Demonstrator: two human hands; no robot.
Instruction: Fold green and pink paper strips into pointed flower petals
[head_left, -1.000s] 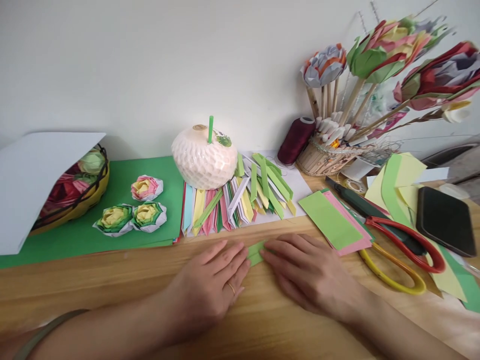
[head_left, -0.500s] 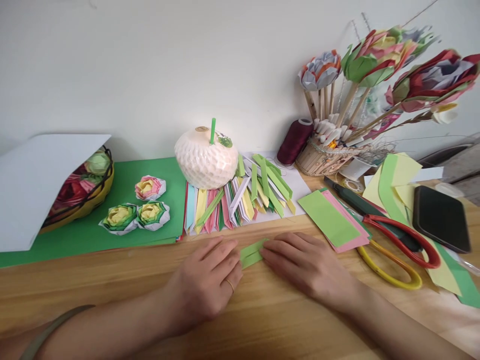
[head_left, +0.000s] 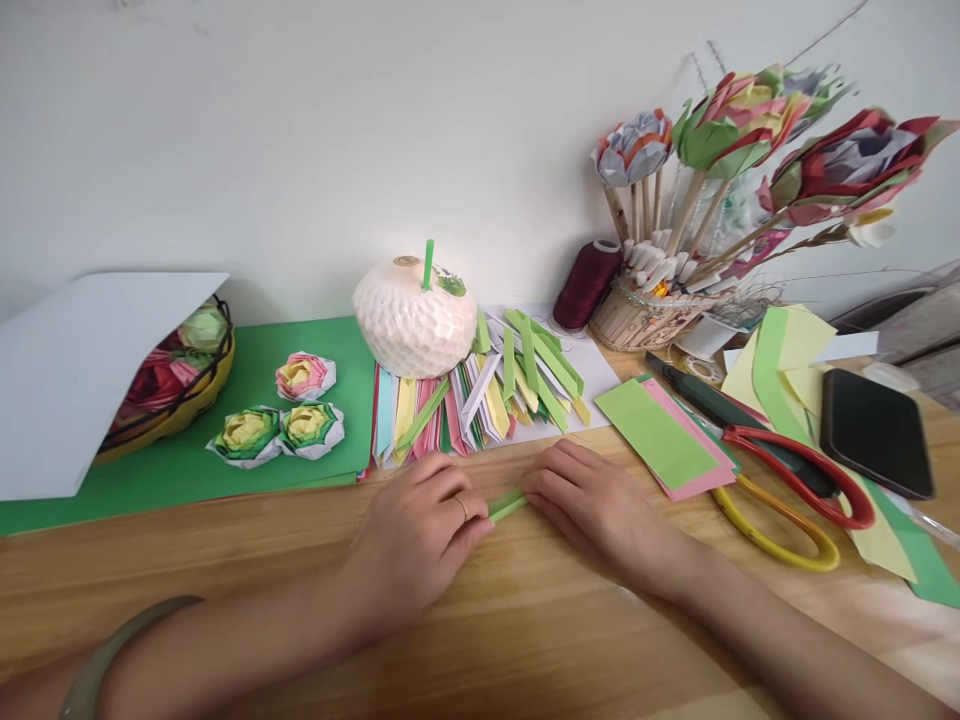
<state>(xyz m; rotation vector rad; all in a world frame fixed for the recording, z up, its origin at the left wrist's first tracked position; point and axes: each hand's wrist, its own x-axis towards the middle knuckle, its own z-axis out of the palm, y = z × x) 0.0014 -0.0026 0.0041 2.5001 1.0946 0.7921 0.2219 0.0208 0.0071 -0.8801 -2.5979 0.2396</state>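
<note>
A narrow green paper strip point(head_left: 508, 504) spans the gap between my two hands above the wooden table. My left hand point(head_left: 424, 520) pinches its left end, fingers curled and a ring on one of them. The right end sits under the closed fingers of my right hand point(head_left: 592, 505). Both ends of the strip are hidden by fingers. Just behind my hands lie many folded paper strips point(head_left: 491, 385) in green, yellow, pink and white. Rectangular green and pink paper slips point(head_left: 660, 435) are stacked right of my right hand.
Scissors point(head_left: 795, 480) with red and yellow handles lie at the right, near a black phone point(head_left: 876, 430). Behind stand a white textured pot point(head_left: 416, 320), a thread spool point(head_left: 587, 285) and a basket of paper flowers point(head_left: 645, 310). Three paper lotuses point(head_left: 307, 425) rest on green sheets point(head_left: 255, 355).
The green paper between my hands was wider and flat; now it shows as a narrower, folded strip. My left hand has turned, its fingers curling more around the end.
</note>
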